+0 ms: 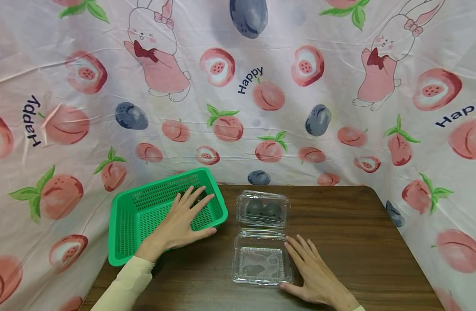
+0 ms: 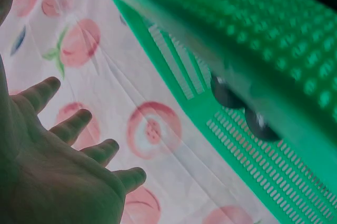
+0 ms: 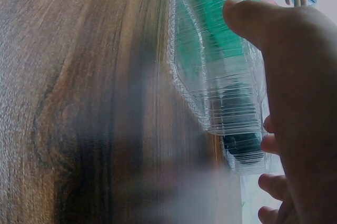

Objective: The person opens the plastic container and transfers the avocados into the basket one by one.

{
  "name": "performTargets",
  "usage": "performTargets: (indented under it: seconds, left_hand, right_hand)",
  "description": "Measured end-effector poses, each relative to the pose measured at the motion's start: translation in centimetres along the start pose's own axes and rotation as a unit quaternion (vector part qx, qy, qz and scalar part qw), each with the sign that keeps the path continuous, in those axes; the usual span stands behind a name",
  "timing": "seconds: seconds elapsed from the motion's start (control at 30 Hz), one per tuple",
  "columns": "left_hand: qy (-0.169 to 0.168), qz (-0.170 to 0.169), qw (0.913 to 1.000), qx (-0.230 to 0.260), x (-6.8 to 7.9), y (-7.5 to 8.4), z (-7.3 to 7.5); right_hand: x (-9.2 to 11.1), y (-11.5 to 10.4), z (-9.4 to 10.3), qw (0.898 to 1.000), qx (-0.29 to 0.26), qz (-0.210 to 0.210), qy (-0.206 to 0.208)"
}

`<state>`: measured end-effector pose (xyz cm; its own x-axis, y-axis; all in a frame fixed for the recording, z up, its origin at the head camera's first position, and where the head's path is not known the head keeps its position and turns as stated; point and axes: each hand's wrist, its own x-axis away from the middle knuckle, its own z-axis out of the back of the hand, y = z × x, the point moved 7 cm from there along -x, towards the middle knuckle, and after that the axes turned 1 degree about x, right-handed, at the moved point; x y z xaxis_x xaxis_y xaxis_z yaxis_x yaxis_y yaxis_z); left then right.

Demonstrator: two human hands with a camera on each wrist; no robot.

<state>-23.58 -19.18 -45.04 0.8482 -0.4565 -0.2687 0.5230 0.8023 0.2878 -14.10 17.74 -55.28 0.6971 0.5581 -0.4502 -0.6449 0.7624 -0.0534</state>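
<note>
A green plastic basket [image 1: 122,203] with slotted walls stands at the left. My left hand [image 1: 181,220] is over it, fingers spread and straight, palm down, holding nothing. Two dark round things [image 2: 260,124] lie inside the basket in the left wrist view; the hand mostly hides them in the head view. To the right, a clear plastic clamshell box [image 1: 263,261] lies unfolded on the table. Two dark round things [image 1: 255,208] sit side by side in its far half. At the box's right edge is my right hand [image 1: 313,276], its fingers extended and thumb by the near corner.
The brown wood-grain table [image 1: 354,229] lies under the box. Behind it and along both sides hangs a pale cloth [image 1: 284,26] printed with peaches and rabbits. The basket's back rim is close to this cloth.
</note>
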Motion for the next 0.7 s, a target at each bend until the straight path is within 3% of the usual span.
performTargets:
  seconds: [0.37, 0.7]
  left_hand:
    - [0.006, -0.062, 0.9980, -0.010, 2.0, 4.9, -2.2]
    - [-0.030, -0.083, 0.9958, 0.024, 2.8, 8.0, -5.1]
  right_hand:
    - [0.2, 0.2, 0.3, 1.000, -0.010, 0.006, -0.005]
    - [0.1, 0.3, 0.2, 1.000, -0.013, 0.010, -0.006]
